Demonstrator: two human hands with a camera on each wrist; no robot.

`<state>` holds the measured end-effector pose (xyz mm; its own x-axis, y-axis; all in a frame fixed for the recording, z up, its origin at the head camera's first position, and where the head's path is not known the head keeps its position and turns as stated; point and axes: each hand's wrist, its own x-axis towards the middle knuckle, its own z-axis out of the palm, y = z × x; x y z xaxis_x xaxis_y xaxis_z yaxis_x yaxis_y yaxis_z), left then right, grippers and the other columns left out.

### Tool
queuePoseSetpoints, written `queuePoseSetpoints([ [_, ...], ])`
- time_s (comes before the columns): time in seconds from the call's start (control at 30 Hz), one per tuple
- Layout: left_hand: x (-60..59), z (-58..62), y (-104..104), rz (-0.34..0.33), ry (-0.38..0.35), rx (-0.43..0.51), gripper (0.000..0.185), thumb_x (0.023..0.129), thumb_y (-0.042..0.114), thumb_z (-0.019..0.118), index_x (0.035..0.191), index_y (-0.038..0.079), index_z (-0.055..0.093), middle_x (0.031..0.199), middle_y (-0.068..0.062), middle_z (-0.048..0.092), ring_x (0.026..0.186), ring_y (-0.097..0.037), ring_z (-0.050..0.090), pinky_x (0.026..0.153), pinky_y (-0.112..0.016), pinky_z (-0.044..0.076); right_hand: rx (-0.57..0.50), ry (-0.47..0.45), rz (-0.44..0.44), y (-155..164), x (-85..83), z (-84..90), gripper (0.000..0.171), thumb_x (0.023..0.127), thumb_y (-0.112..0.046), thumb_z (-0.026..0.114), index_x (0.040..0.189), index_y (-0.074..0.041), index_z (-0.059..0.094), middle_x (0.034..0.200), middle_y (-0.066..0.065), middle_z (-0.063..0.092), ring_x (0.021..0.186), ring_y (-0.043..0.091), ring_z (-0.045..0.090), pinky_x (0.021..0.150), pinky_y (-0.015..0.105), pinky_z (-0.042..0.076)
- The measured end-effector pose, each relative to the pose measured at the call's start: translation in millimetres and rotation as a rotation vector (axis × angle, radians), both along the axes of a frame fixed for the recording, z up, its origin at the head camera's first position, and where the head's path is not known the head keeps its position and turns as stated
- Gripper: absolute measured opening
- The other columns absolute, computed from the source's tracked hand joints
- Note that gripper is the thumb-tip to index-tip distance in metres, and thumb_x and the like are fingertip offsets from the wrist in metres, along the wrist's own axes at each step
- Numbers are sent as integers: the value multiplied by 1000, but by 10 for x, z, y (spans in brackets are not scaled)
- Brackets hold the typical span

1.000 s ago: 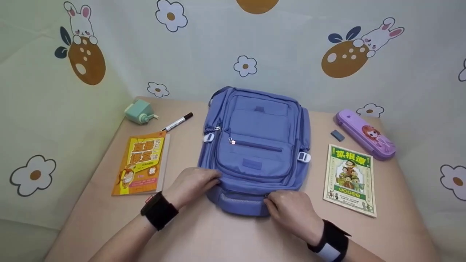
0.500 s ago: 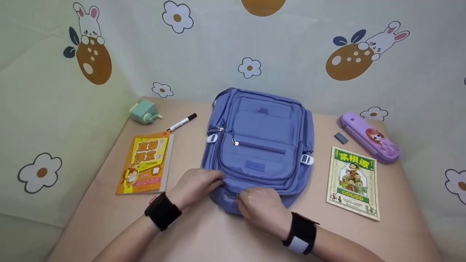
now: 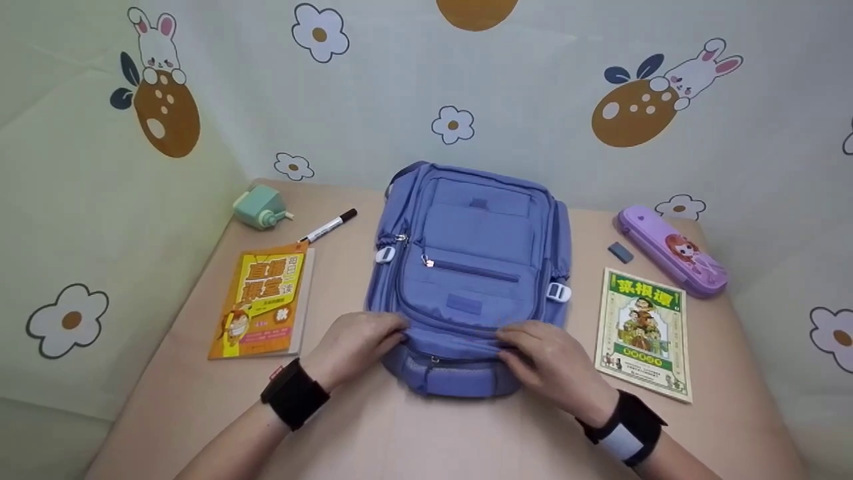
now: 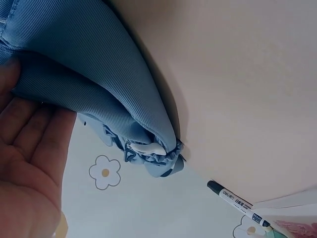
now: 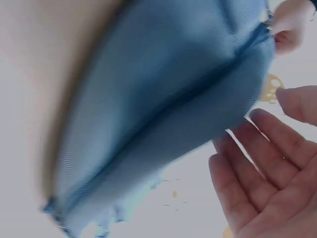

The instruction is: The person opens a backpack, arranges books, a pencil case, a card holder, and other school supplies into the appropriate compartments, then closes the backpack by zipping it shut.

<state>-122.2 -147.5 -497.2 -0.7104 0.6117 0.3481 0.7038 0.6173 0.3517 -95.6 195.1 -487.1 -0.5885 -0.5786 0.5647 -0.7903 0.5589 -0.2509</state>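
Note:
A blue-purple backpack lies front up in the middle of the table. My left hand pinches its fabric at the lower left edge, thumb above and fingers beneath in the left wrist view. At the lower right edge, my right hand touches the bag with extended fingers. Those fingers are spread and fairly straight in the right wrist view, right at the fabric. Between the hands, a zipper pull sits toward the left on the bottom pocket.
Left of the bag are an orange book, a marker and a mint-green pencil sharpener. On its right lie a green-covered book, a dark eraser and a purple pencil case. A patterned curtain hangs behind.
My right hand slid the zipper pull leftward along the bottom pocket, then let go and moved back right to the bag's lower right edge. The left hand keeps its hold.

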Motion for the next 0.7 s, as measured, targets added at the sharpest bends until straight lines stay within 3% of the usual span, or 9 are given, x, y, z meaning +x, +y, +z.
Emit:
queuePoseSetpoints([
  [0.17, 38, 0, -5, 5, 18, 17, 17, 95, 12, 73, 111, 11, 71, 107, -2, 75, 97, -18, 72, 83, -35, 59, 26, -1, 14, 27, 19, -151, 35, 81, -11, 84, 114, -5, 76, 115, 10, 74, 104, 24, 71, 88, 41, 57],
  [0.37, 115, 23, 38, 33, 73, 37, 24, 92, 14, 74, 116, 9, 70, 115, -6, 73, 107, -21, 69, 90, -36, 57, -17, 19, -17, -15, 28, -182, 33, 78, -7, 87, 109, -7, 79, 111, 8, 76, 99, 21, 73, 84, 38, 59],
  [0.47, 172, 41, 90, 65, 145, 62, 21, 92, 23, 73, 107, 10, 69, 109, -3, 68, 101, -20, 64, 85, -34, 56, -25, 19, -27, -14, 33, -184, 32, 77, -6, 87, 108, -8, 79, 110, 7, 76, 98, 21, 73, 83, 38, 59],
  [0.53, 214, 40, 140, 76, 211, 80, 20, 91, 29, 74, 97, 11, 67, 97, 0, 61, 89, -17, 57, 73, -31, 52, -27, 14, -35, -13, 32, -184, 32, 77, -6, 87, 108, -9, 79, 110, 6, 76, 98, 20, 73, 83, 37, 59],
  [0.7, 358, -35, 287, 70, 353, 51, 37, 86, 44, 79, 79, 16, 58, 77, 6, 49, 68, -13, 44, 56, -28, 37, -35, 2, -44, -23, 31, -174, 32, 78, -6, 86, 109, -10, 79, 110, 5, 76, 98, 19, 73, 83, 37, 59],
])
